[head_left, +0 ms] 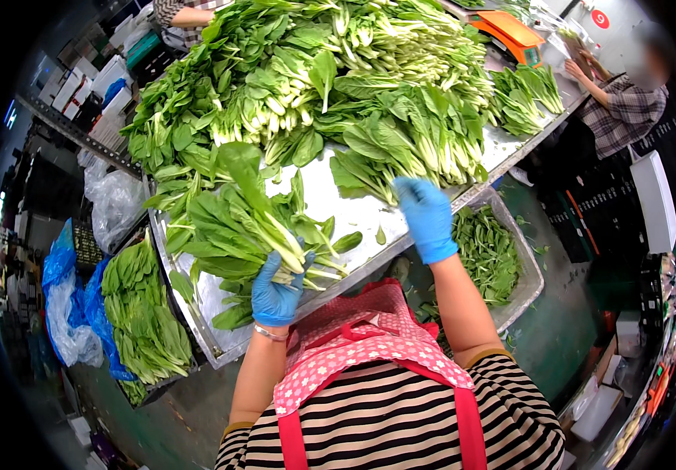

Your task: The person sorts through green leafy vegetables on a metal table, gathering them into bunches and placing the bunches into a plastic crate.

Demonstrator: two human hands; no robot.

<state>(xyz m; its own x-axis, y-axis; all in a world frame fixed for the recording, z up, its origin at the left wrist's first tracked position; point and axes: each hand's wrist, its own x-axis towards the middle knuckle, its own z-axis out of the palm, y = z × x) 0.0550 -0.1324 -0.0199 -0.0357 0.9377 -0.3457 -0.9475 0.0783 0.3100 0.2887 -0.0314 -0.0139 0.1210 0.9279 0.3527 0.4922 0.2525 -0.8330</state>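
My left hand [277, 291], in a blue glove, is wrapped round the pale stems of a bunch of leafy greens [236, 223] at the table's near edge. The bunch's leaves point up and away to the left. My right hand [424, 215], also gloved in blue, hovers over the front edge with its fingers curled in. It is beside the stem ends of a smaller pile of greens [424, 141]; whether anything is between the fingers is hidden. A large heap of greens [299, 86] covers the far part of the metal table [310, 184].
Below the table's right edge stands a grey tub [540, 282] of loose leaves. A crate of greens [138, 313] is at the left, near blue and clear plastic bags [79, 313]. An orange scale [510, 33] sits far right, close to another person [620, 110]. Another person's arm [189, 16] shows at the far left.
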